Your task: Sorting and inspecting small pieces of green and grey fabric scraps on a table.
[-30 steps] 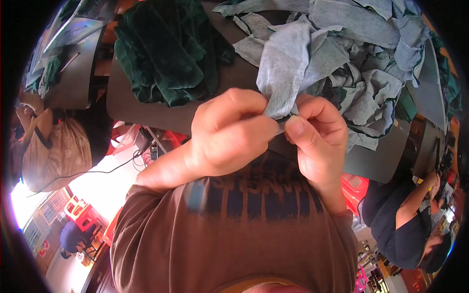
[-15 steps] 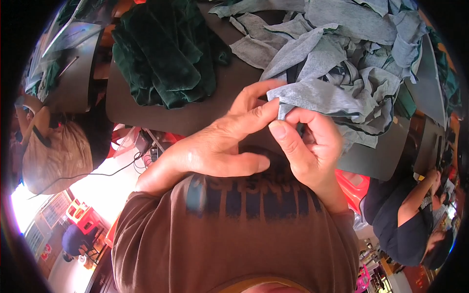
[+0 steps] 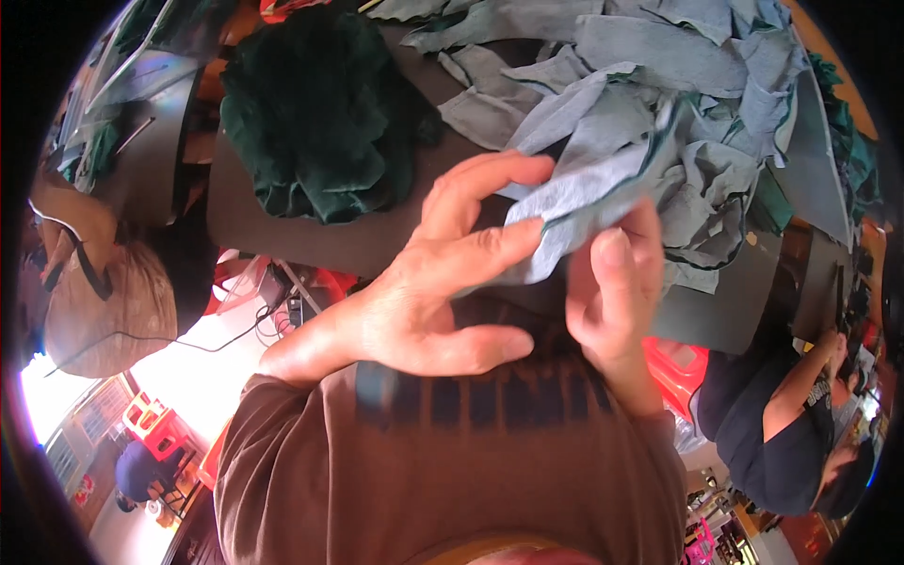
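A grey cloth piece with a dark green edge [image 3: 589, 193] slants up to the right between my hands. My left hand [image 3: 433, 273] has its index finger on the near side of the cloth and another finger behind it, seemingly pinching it between them. Its thumb sticks out apart from the cloth. At the cloth's lower right side is my right hand [image 3: 612, 292], a little blurred. Its thumb points up, off the cloth, and its other fingers are loosely bent, partly hidden behind the cloth.
A heap of similar grey cloth pieces [image 3: 659, 47] covers the far right of the dark table [image 3: 282, 231]. Dark green plush fabric [image 3: 315, 113] lies piled at the far left. Other people sit at the left [image 3: 113, 301] and right [image 3: 782, 424]. Red stools stand on the floor.
The cloth piece has swung from nearly level to slanting up. My right thumb has come away from it, and my right hand has shifted slightly right. My left hand has moved slightly down.
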